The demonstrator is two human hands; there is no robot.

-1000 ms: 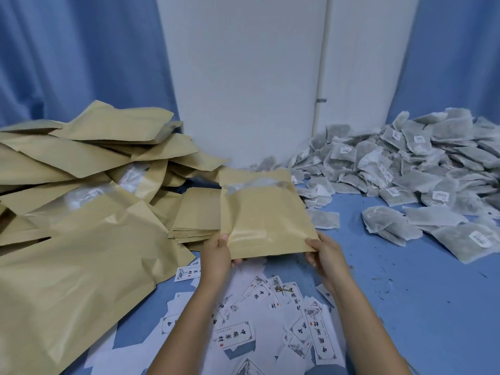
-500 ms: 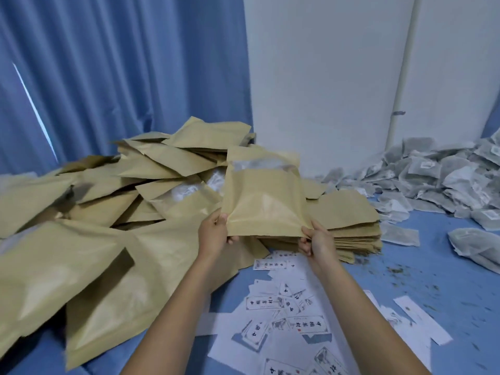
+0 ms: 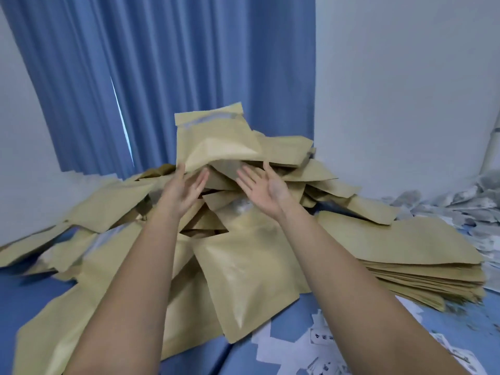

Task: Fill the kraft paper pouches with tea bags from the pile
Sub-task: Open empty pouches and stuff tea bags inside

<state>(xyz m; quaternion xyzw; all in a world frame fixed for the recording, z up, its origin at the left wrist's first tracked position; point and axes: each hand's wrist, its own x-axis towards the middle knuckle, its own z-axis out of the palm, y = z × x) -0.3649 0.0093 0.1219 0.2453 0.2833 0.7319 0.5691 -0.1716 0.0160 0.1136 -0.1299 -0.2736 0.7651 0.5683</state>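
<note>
Pouches of kraft paper lie in a loose heap (image 3: 243, 269) across the blue surface (image 3: 270, 358), some plump, some creased, overlapping at all angles. Above the heap's peak a single pouch (image 3: 216, 142) hangs tilted, its pale seal strip uppermost and its lower edge curling toward the camera, set against the blue curtain (image 3: 189, 63).

Both arms reach forward beneath it. The left hand (image 3: 184, 192) is turned with its palm inward, its fingers (image 3: 201, 180) straight and released, grasping nothing. The tip of its uppermost digit comes right up to the pouch's lower left corner; whether it touches cannot be told through the blur. The right hand (image 3: 267, 192) shows its palm up and open, its fingers (image 3: 246, 177) spread and released, just below the pouch's lower edge and apart from it.

To the right of the heap a neat stack of flat pouches (image 3: 422, 269) rests on the surface. Beyond it, at the right edge, lie the grey-white tea bags (image 3: 460, 204), blurred, against the white wall (image 3: 405, 90). Printed paper slips (image 3: 324, 342) are scattered on the blue surface near the right forearm.
</note>
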